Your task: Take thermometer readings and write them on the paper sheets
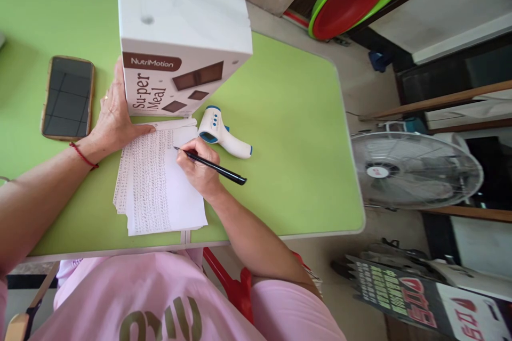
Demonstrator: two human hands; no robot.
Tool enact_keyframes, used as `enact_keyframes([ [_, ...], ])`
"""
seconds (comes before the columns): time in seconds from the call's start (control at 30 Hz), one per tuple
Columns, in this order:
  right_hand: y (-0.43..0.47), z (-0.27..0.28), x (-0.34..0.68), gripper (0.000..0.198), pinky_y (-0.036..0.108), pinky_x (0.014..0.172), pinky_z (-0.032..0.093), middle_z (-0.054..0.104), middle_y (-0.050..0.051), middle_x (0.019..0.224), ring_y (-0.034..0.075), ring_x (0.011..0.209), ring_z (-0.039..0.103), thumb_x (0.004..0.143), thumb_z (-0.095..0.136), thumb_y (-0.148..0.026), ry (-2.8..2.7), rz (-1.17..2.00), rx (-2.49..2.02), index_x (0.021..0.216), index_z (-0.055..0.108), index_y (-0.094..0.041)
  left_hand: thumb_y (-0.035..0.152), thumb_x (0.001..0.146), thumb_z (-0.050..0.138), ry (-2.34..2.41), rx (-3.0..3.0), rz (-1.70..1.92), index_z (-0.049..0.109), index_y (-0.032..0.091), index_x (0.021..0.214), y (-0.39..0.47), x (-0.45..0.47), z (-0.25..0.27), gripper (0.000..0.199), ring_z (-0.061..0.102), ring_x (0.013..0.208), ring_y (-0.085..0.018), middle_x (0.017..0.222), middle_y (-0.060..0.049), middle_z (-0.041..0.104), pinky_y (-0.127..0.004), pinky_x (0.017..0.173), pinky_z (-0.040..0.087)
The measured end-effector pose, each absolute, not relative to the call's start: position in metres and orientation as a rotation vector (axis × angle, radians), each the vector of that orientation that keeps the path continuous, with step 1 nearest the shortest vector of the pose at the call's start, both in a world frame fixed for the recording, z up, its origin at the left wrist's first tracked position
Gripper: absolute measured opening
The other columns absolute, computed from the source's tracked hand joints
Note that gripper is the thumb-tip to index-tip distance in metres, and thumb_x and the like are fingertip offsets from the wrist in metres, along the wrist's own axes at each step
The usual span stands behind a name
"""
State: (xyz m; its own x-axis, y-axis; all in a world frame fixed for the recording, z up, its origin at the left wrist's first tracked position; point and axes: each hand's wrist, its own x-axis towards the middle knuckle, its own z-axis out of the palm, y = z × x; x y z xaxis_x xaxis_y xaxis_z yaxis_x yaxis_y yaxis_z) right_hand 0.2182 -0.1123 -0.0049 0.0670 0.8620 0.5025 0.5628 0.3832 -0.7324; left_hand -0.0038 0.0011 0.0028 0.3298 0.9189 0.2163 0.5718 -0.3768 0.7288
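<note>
A black pen (216, 165) is pinched in my right hand (200, 165), its tip touching the top sheet of handwritten paper (186, 197). Rows of small writing cover the left part of that sheet, and more written sheets lie under it. My left hand (114, 117) rests open by the lower left edge of a white NutriMotion box (184, 26). Its thumb lies on the top of the paper, while some fingertips are partly hidden by the box. Just beyond my right hand lies a white and blue infrared thermometer (224, 133).
A phone in a worn case (68, 97) lies left of my left hand on the green table (296, 133). Past the table's right edge stands a fan (416, 170). Green and red basins (352, 0) are at the upper right, and a printed sign (416, 298) is at the lower right.
</note>
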Motion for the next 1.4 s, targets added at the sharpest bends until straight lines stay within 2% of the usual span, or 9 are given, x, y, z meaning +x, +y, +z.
enact_keyframes([
  [0.3, -0.112, -0.003, 0.221, 0.017, 0.026, 0.054, 0.046, 0.056, -0.006, 0.061, 0.011, 0.054, 0.05, 0.086, 0.062, -0.019, -1.629, 0.352, -1.275, 0.075, 0.052, -0.026, 0.032, 0.067, 0.093, 1.321, 2.055, 0.832, 0.038, 0.033, 0.155, 0.0, -0.003, 0.005, 0.104, 0.023, 0.165, -0.05, 0.165, -0.015, 0.041, -0.076, 0.132, 0.026],
  [0.63, -0.114, -0.005, 0.22, 0.013, 0.029, 0.061, 0.052, 0.058, -0.004, 0.065, 0.013, 0.058, 0.053, 0.09, 0.06, -0.028, -1.631, 0.436, -1.378, 0.078, 0.054, -0.026, 0.034, 0.063, 0.095, 1.311, 2.023, 0.823, 0.042, 0.032, 0.153, 0.001, -0.003, 0.005, 0.105, 0.023, 0.164, -0.052, 0.164, -0.015, 0.041, -0.075, 0.133, 0.023],
  [0.9, -0.115, -0.004, 0.22, 0.017, 0.03, 0.059, 0.051, 0.057, -0.004, 0.064, 0.014, 0.056, 0.051, 0.092, 0.06, -0.033, -1.64, 0.448, -1.413, 0.078, 0.054, -0.027, 0.038, 0.062, 0.097, 1.264, 2.02, 0.868, 0.042, 0.034, 0.156, 0.004, -0.007, -0.002, 0.109, 0.022, 0.165, -0.051, 0.161, -0.014, 0.047, -0.074, 0.135, 0.022],
  [1.03, -0.114, 0.001, 0.231, 0.014, 0.031, 0.059, 0.049, 0.062, -0.002, 0.069, 0.015, 0.06, 0.055, 0.096, 0.058, -0.031, -1.709, 0.299, -1.346, 0.083, 0.058, -0.026, 0.035, 0.064, 0.098, 1.284, 2.009, 0.832, 0.042, 0.033, 0.158, 0.001, -0.004, 0.004, 0.109, 0.021, 0.166, -0.051, 0.162, -0.014, 0.047, -0.073, 0.136, 0.02],
  [1.17, -0.112, 0.012, 0.253, 0.014, 0.036, 0.07, 0.05, 0.068, 0.002, 0.08, 0.019, 0.075, 0.061, 0.095, 0.058, -0.015, -1.961, -0.026, -1.234, 0.088, 0.064, -0.026, 0.037, 0.068, 0.098, 1.29, 2.017, 0.804, 0.04, 0.033, 0.16, -0.001, -0.005, 0.01, 0.109, 0.022, 0.166, -0.05, 0.165, -0.014, 0.045, -0.073, 0.136, 0.022],
  [1.27, -0.116, 0.02, 0.264, 0.025, 0.037, 0.071, 0.043, 0.066, 0.004, 0.079, 0.02, 0.077, 0.055, 0.093, 0.056, -0.003, -2.187, -0.26, -1.294, 0.081, 0.066, -0.024, 0.048, 0.077, 0.095, 1.284, 2.062, 0.839, 0.03, 0.035, 0.166, -0.003, -0.009, 0.01, 0.111, 0.023, 0.167, -0.045, 0.169, -0.014, 0.041, -0.071, 0.136, 0.025],
  [1.4, -0.122, 0.029, 0.267, 0.027, 0.039, 0.072, 0.037, 0.063, 0.005, 0.077, 0.022, 0.079, 0.05, 0.088, 0.056, 0.0, -2.368, -0.318, -1.353, 0.079, 0.069, -0.022, 0.071, 0.09, 0.079, 1.254, 2.123, 0.928, 0.012, 0.037, 0.171, -0.006, -0.012, 0.01, 0.11, 0.01, 0.171, -0.039, 0.175, -0.012, 0.031, -0.063, 0.141, 0.016],
])
